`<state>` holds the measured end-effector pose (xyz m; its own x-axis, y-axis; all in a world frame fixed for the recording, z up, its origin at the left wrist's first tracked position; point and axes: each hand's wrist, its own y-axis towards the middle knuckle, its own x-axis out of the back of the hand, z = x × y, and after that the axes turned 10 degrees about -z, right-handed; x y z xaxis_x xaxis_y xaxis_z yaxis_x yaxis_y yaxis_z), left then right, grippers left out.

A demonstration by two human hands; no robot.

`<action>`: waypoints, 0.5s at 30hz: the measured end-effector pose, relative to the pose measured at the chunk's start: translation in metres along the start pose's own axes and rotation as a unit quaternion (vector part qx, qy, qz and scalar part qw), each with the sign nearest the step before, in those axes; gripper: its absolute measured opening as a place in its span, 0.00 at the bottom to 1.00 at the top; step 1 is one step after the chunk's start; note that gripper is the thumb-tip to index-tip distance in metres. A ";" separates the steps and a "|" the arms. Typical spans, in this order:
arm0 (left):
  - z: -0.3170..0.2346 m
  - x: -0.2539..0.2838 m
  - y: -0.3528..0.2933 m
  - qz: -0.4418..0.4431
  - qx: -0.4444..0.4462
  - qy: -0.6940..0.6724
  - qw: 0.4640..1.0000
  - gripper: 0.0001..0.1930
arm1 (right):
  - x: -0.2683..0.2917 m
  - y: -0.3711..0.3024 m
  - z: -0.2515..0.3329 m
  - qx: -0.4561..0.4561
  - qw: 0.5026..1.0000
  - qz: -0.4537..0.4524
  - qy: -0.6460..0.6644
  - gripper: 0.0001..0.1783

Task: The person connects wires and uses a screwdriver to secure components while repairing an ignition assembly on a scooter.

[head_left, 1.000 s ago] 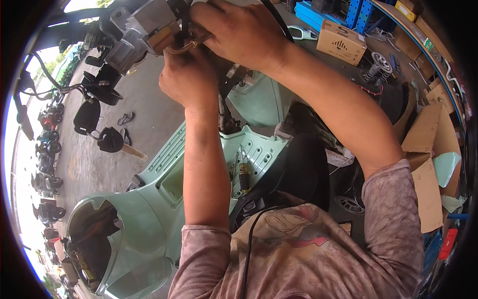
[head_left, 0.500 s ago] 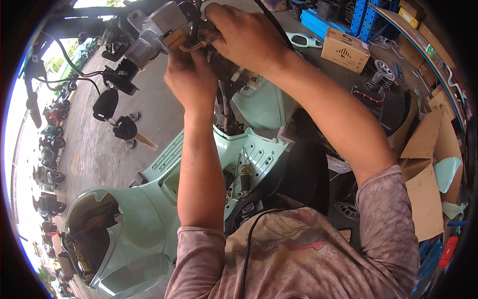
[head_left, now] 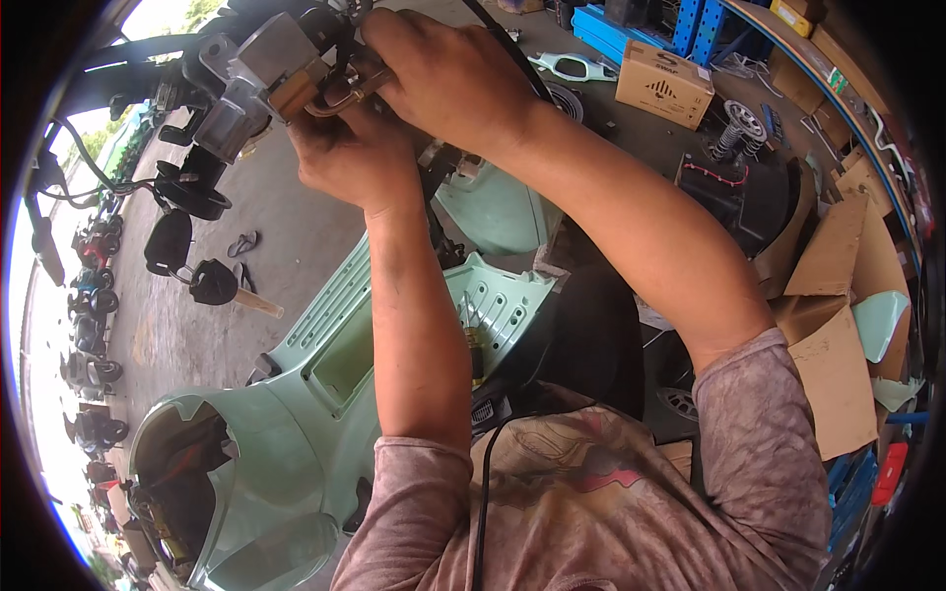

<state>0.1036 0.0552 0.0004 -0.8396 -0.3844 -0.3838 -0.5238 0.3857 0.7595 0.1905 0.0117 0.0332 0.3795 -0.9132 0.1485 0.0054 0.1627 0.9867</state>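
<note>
Both my hands are raised at the handlebar assembly (head_left: pixel 251 84) of a pale green scooter (head_left: pixel 325 364). My left hand (head_left: pixel 350 158) grips under the grey metal switch housing on the bar. My right hand (head_left: pixel 443 74) is closed over a bent brown metal piece (head_left: pixel 340 94) beside that housing. Cables run off the bar to the left. The scooter's green body panels lie below my forearms, with the open front shell at lower left.
A cardboard box (head_left: pixel 662 84) and a coil spring (head_left: pixel 734 128) sit on the floor at upper right. Flat cardboard pieces (head_left: pixel 838 295) lean at the right. Blue shelving (head_left: pixel 690 25) stands behind. Parked motorbikes (head_left: pixel 89 295) line the concrete yard at left, with sandals (head_left: pixel 241 243) on the ground.
The view has shifted so the handlebar and hands sit lower and larger. My hands stay on the housing, the right hand having shifted slightly over the brown piece.
</note>
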 end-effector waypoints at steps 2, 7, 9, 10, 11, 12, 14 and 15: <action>-0.006 0.001 0.001 0.003 0.022 -0.085 0.996 0.08 | 0.002 0.003 0.000 -0.003 1.000 -0.016 0.019 0.13; 0.000 0.013 0.000 0.055 -0.012 -0.120 0.991 0.08 | 0.007 0.008 0.006 -0.053 0.997 0.022 0.045 0.10; -0.003 0.019 -0.002 0.055 -0.054 -0.078 0.994 0.09 | 0.015 0.011 0.004 -0.073 0.991 0.085 0.078 0.07; -0.005 0.026 0.004 0.047 -0.093 -0.014 0.995 0.10 | 0.013 0.009 0.004 -0.061 0.995 0.050 0.059 0.08; -0.007 0.032 0.008 0.038 -0.131 0.051 0.989 0.10 | 0.010 0.006 0.004 -0.049 0.998 0.015 0.041 0.10; -0.007 0.038 0.006 0.065 -0.082 0.009 0.994 0.10 | 0.008 0.004 0.005 -0.037 0.999 -0.020 0.022 0.12; -0.011 0.040 0.008 0.110 0.003 -0.082 0.991 0.10 | 0.011 0.006 0.001 -0.014 1.000 0.012 0.004 0.12; -0.016 0.040 0.009 0.083 0.052 -0.137 0.986 0.11 | 0.012 0.005 -0.003 0.018 1.000 -0.005 0.008 0.12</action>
<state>0.0679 0.0301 0.0006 -0.9149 -0.0723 -0.3970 -0.3753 0.5140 0.7713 0.1978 0.0027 0.0398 0.3936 -0.9088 0.1384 -0.0235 0.1406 0.9898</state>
